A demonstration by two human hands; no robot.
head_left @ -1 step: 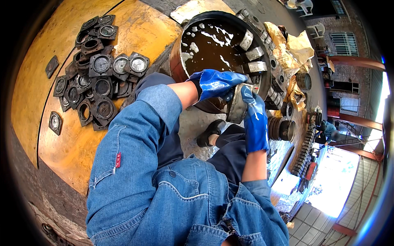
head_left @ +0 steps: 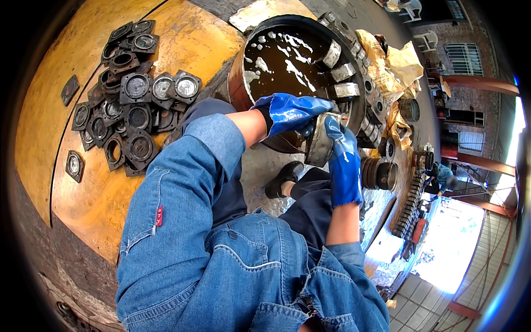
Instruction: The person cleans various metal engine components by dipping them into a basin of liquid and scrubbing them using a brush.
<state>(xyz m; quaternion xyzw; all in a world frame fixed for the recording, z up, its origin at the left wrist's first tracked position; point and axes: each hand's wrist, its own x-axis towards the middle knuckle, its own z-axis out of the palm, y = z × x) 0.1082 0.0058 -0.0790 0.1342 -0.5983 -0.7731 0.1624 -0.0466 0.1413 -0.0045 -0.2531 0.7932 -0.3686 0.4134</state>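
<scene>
A person's left hand [head_left: 292, 112] and right hand [head_left: 345, 155] — both blue-gloved — grip a grey metal piece [head_left: 318, 146] at two o'clock, by the near side of a round tub [head_left: 237, 83] of brown liquid [head_left: 271, 87]. Dark square parts [head_left: 137, 87] lie piled at ten o'clock.

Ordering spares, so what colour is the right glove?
The glove is blue, clearest in the head view.

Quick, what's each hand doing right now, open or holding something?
Left hand: closed, holding the grey metal part.
Right hand: closed, holding the same part at its right side.
</scene>
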